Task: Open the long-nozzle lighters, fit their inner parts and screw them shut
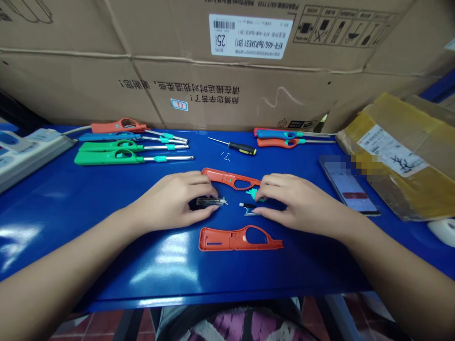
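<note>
Your left hand (177, 201) is pinching a smoky see-through tube (206, 201) above the glossy tabletop (142, 286); contents aren't reading clearly. Your right hand (295, 203) is hovering its fingertips at a black-and-white part (245, 205) and a teal plastic piece (252, 193); can't tell if it's gripping. The far orange shell (227, 178) is lying beyond them, the near orange shell (236, 242) showing its hollow, ribbed inside. A tape-wrapped package (387, 192) is sitting right, hiding its contents.
</note>
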Tool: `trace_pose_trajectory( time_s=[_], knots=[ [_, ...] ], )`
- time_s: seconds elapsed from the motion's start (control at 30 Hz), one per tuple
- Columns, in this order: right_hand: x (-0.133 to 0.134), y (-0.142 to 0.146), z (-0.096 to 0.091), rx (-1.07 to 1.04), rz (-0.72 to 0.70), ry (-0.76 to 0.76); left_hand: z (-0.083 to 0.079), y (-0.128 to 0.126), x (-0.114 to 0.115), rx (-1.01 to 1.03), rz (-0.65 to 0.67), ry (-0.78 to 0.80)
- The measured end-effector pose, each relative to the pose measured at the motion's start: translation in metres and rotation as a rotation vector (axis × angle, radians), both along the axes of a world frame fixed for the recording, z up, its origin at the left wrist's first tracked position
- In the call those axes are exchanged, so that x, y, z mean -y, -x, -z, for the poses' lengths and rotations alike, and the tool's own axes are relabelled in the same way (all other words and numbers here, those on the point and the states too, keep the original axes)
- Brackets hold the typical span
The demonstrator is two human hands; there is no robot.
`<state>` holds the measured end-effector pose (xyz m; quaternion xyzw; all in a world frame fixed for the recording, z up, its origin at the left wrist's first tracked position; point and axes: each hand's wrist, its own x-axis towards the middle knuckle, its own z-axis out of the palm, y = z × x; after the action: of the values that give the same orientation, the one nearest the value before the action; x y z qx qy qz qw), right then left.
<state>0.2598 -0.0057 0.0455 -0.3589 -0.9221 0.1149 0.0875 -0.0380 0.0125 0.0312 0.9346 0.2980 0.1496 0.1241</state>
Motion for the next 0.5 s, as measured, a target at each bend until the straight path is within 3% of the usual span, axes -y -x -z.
trace_pose_trajectory(
  time_s=[0.2,0.3,0.4,0.5],
  knots=[
    [0.0,0.015,0.02,0.009,0.032,-0.117,0.016,-0.011,0.004,0.123,-0.054,0.086],
    [-0.002,0.014,0.018,-0.043,0.075,-0.12,0.017,-0.015,0.005,0.185,-0.083,0.054],
    [-0.004,-0.002,0.003,-0.069,0.11,-0.03,0.009,-0.014,0.007,0.216,-0.036,-0.013],
    [-0.007,-0.03,-0.014,0.103,0.099,0.21,0.0,-0.012,0.01,0.109,0.146,-0.038]
  ],
)
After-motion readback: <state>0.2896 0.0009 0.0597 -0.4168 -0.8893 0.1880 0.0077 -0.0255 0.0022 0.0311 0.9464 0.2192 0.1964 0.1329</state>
